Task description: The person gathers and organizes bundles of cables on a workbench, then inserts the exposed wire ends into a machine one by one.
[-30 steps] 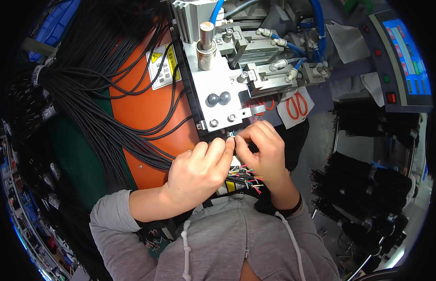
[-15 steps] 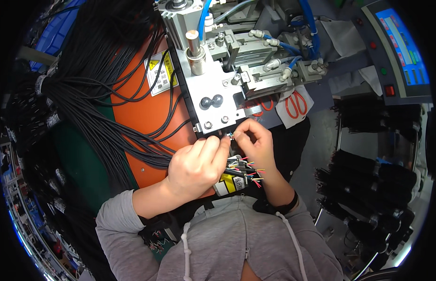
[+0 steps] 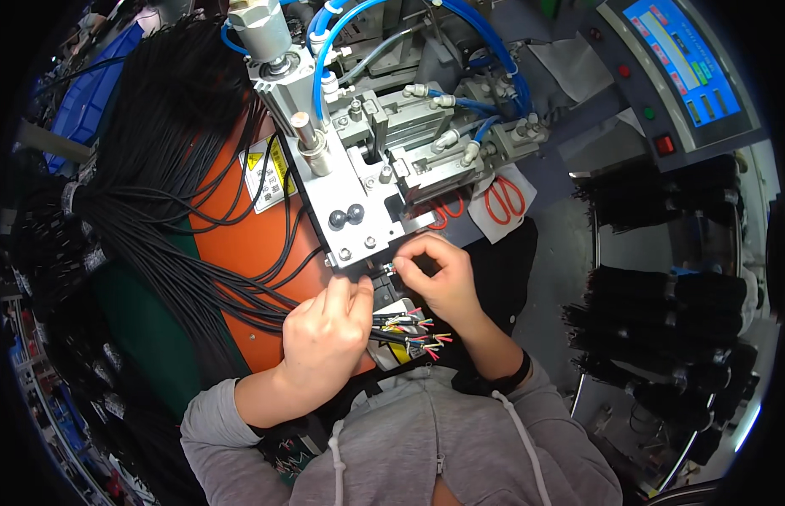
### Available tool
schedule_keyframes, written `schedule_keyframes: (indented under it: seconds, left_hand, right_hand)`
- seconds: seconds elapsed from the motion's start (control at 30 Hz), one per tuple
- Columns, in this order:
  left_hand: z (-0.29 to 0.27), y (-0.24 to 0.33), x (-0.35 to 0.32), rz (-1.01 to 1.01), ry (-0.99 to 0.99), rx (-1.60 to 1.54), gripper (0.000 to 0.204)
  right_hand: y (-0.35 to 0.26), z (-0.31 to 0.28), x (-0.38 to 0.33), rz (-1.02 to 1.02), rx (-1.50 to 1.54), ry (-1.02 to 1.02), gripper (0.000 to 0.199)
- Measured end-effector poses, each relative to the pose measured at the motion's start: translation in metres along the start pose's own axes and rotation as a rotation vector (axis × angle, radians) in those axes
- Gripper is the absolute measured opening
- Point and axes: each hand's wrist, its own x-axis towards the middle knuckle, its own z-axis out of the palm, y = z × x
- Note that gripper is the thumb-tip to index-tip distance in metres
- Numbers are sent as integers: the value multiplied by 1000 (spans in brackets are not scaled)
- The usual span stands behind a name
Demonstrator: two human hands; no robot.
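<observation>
My left hand [image 3: 329, 329] is closed, palm down, at the front edge of the machine. A bundle of black cables [image 3: 232, 282] runs from the left into this hand. Their stripped ends [image 3: 414, 325], with thin red, yellow, white and green wires, stick out on its right side. My right hand [image 3: 441, 274] pinches small thin wires [image 3: 389, 269] between thumb and forefinger, just in front of the metal press machine [image 3: 338, 207]. The fingertips hide much of these wires. A gap separates the two hands.
Red-handled scissors [image 3: 504, 198] lie on a pale cloth right of the machine. A control panel with a lit screen [image 3: 683, 59] stands at upper right. Bundles of black cables [image 3: 662, 304] hang on a rack at right. An orange board [image 3: 232, 278] lies under the cables.
The view has shifted, so the machine appears further left. My hands have moved slightly apart; the left sits lower, away from the right's fingertips. The right still pinches the thin wires.
</observation>
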Motion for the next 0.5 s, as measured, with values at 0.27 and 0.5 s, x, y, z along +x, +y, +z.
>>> schedule_keyframes:
  seconds: [0.27,0.5]
  left_hand:
    - [0,-9,1,-34,-32,-87,19]
    - [3,-15,2,187,213,-334,20]
  right_hand:
    - [-10,-22,5,-390,228,-299,19]
    - [-33,-14,-1,-272,136,-178,17]
